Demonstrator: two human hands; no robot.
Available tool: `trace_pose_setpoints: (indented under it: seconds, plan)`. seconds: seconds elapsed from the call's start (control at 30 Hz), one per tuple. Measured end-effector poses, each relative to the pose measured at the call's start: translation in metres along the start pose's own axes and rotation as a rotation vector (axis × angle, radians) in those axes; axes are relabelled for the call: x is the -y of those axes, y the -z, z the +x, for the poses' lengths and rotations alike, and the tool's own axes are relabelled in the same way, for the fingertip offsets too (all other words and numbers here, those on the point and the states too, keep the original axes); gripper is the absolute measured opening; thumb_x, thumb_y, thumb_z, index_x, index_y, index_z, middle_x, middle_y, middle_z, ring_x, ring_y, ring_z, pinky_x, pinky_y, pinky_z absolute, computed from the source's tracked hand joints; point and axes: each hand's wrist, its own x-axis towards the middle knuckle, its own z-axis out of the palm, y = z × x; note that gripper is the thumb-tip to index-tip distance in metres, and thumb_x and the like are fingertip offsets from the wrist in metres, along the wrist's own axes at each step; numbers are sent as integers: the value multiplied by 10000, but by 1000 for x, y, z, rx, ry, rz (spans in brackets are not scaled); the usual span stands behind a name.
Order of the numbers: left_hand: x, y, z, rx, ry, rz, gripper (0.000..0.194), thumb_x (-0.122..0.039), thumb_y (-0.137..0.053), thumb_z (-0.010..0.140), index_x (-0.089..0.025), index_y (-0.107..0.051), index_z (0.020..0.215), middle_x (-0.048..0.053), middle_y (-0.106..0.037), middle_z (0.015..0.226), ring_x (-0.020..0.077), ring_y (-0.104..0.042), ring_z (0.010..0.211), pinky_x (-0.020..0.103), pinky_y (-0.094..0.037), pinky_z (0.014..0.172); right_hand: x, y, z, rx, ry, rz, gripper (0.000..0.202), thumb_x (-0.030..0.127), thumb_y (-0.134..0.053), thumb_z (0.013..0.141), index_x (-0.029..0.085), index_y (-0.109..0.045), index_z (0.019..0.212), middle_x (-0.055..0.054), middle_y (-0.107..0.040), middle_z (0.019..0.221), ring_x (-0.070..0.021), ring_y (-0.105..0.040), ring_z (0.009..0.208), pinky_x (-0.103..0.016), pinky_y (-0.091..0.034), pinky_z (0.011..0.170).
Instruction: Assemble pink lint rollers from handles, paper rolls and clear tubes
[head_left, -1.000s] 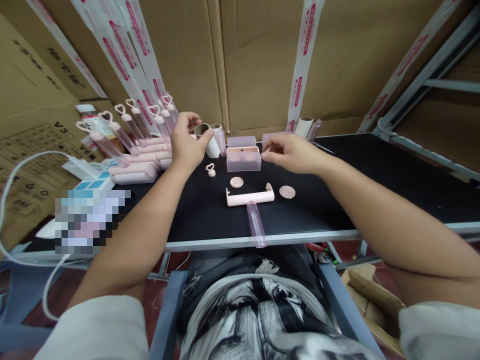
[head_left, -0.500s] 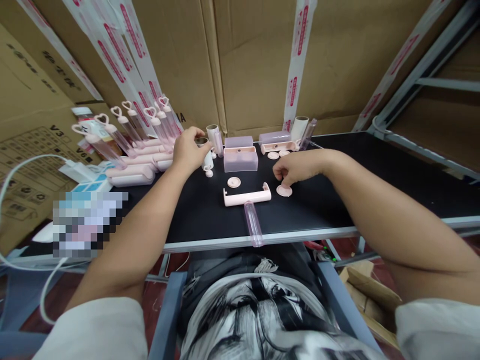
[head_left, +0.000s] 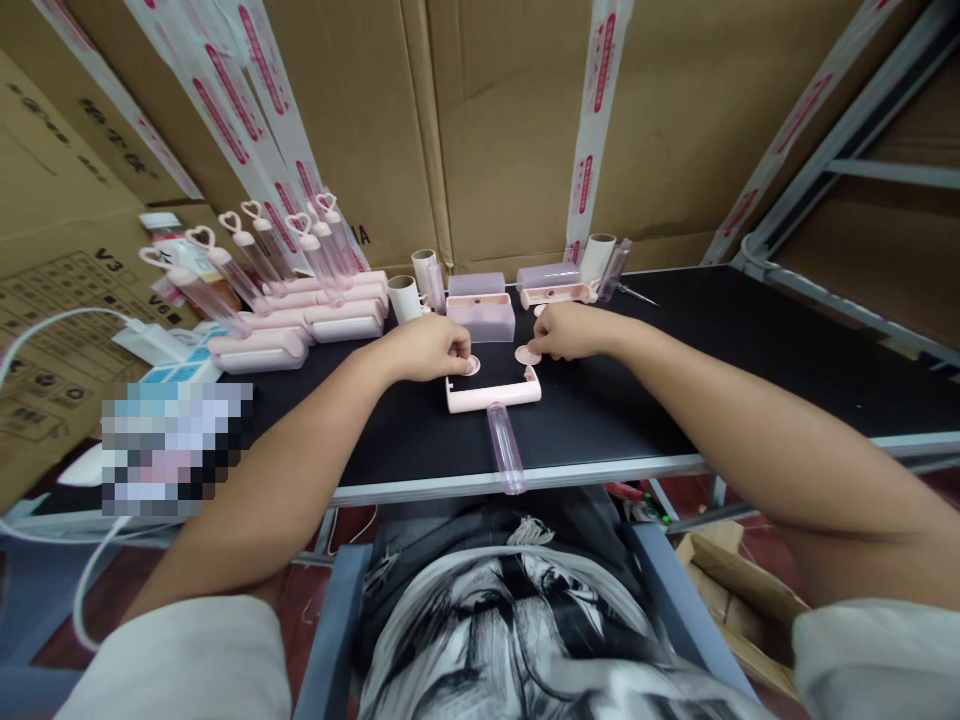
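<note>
My left hand [head_left: 426,348] is closed, thumb and fingertips pinching the edge of a pink round cap [head_left: 472,366] at the table's middle. My right hand [head_left: 574,331] grips another pink round cap [head_left: 528,355] by its edge, a little further right. Just in front of both hands lies a pink lint roller frame [head_left: 491,398] with upturned ends. Its clear pink tube handle [head_left: 506,450] points toward me and reaches past the table edge. Behind the hands stands a translucent lilac cover [head_left: 481,323] with a pink frame on it. Part of another pink cap shows behind my right fingers.
Several pink lint rollers [head_left: 341,322] with heart-topped handles stand at the left, near a bottle [head_left: 163,228]. White paper rolls [head_left: 403,298] [head_left: 598,260] stand toward the back. A thin metal tool [head_left: 639,296] lies at the right. Cardboard [head_left: 510,130] walls the back.
My left hand has left the white roll at the back and come forward to the left cap. My right hand has moved left and back, bringing its cap along.
</note>
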Motion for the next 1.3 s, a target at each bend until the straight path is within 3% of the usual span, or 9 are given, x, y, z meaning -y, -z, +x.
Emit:
trace_pose_setpoints:
  seconds: [0.2,0.33,0.47,0.7,0.83,0.97,1.07,1.17,1.3]
  plan:
    - [9,-3,5,-20,6,-74,272,-439,-704,876,-180,-787,884,27,-787,829,172,-668,742,283,-422,679,15,-7,-5,-54,46,134,321,334,-676,979,166,-727,711,-34,-730,672,-124,-608,547,-253,-445,566]
    - [-6,2,-2,-62,-60,-123,338,-465,-631,940,-172,-790,884,29,-768,799,162,-634,718,286,-410,672,18,-8,-9,-44,95,273,276,305,-636,1017,161,-782,832,-10,-732,697,-98,-575,516,-230,-439,536]
    - [-26,2,-10,74,-166,-167,414,-580,-686,917,-181,-795,906,17,-754,811,148,-608,694,283,-377,641,15,-5,-11,-86,99,299,277,301,-629,1045,158,-793,874,2,-704,662,-87,-568,500,-218,-450,548]
    - [-38,-2,-12,121,-319,-205,266,-408,-653,941,-190,-663,789,-8,-656,755,129,-545,659,276,-387,648,18,2,-18,-159,109,408,324,331,-637,1059,154,-719,801,3,-651,623,-84,-531,481,-222,-396,498]
    - [-29,5,-14,-24,-265,-394,320,-474,-582,1008,-197,-589,846,18,-672,828,148,-602,710,273,-456,658,15,8,-21,-280,138,628,485,527,-587,1088,170,-631,762,15,-571,593,-85,-479,468,-228,-360,473]
    - [-18,5,-8,-312,-143,-637,348,-541,-619,1007,-223,-504,924,38,-716,887,165,-682,725,285,-529,639,11,8,-22,-189,449,766,694,850,-531,973,174,-652,876,-26,-643,739,-130,-581,620,-241,-466,569]
    - [-17,4,-5,-446,-118,-747,445,-597,-726,947,-243,-511,1107,61,-746,1029,194,-754,829,304,-587,678,11,2,-21,-113,649,719,674,839,-610,941,172,-681,1007,-40,-681,874,-146,-613,739,-250,-509,671]
    - [-23,7,-10,-326,-144,-884,600,-693,-655,976,-248,-496,1346,88,-767,1070,235,-802,885,353,-638,711,14,-4,-21,-93,765,716,538,704,-682,982,171,-683,1058,-29,-669,912,-140,-599,775,-251,-500,715]
    - [-28,11,-19,-60,-213,-1044,654,-741,-634,966,-191,-593,1316,109,-784,915,297,-825,874,421,-669,713,19,-4,-24,-73,917,739,461,624,-711,995,178,-694,1112,-49,-698,989,-173,-649,919,-282,-507,841]
